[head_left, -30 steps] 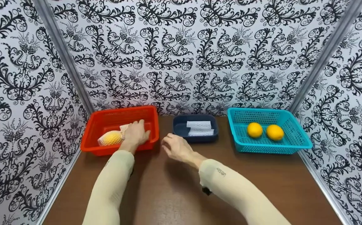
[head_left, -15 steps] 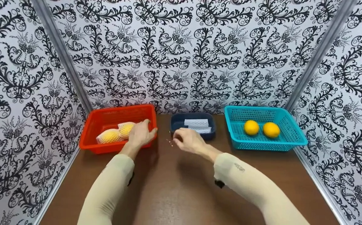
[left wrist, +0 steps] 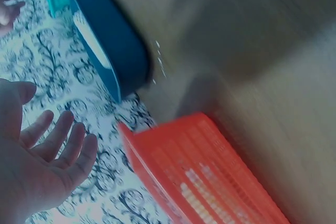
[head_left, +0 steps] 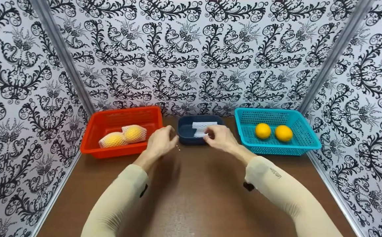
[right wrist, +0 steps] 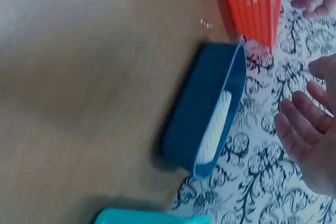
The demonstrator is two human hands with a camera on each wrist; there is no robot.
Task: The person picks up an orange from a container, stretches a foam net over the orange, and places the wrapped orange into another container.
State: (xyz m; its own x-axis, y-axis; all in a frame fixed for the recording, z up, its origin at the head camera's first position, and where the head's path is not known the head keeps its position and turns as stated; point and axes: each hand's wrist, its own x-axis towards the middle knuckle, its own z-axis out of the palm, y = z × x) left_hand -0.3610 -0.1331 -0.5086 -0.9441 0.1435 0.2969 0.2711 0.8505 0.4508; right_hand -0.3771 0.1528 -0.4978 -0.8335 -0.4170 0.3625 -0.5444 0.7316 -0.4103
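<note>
My left hand (head_left: 161, 141) hovers beside the right wall of the red basket (head_left: 92, 138), holding nothing. Its fingers (left wrist: 68, 145) spread loosely in the left wrist view. Inside that basket lie two yellow fruits (head_left: 134, 133), each wrapped in a white foam net sleeve. My right hand (head_left: 223, 137) is over the front right corner of the small dark blue bin (head_left: 186, 133), its relaxed fingers (right wrist: 299, 114) bare of any object in the right wrist view. White foam net sleeves (head_left: 204, 124) lie flat in the bin, partly covered by the right hand in the head view.
A turquoise basket (head_left: 276, 149) at the right holds two bare yellow fruits (head_left: 283, 133). All three containers stand along the patterned back wall (head_left: 191, 65) on the brown table (head_left: 191, 197). Patterned walls close off both sides. Small bright flecks (left wrist: 159, 59) show between bin and red basket.
The left hand has come out of the red basket to the right, leaving the second netted fruit beside the first. The right hand has moved right, to the dark blue bin.
</note>
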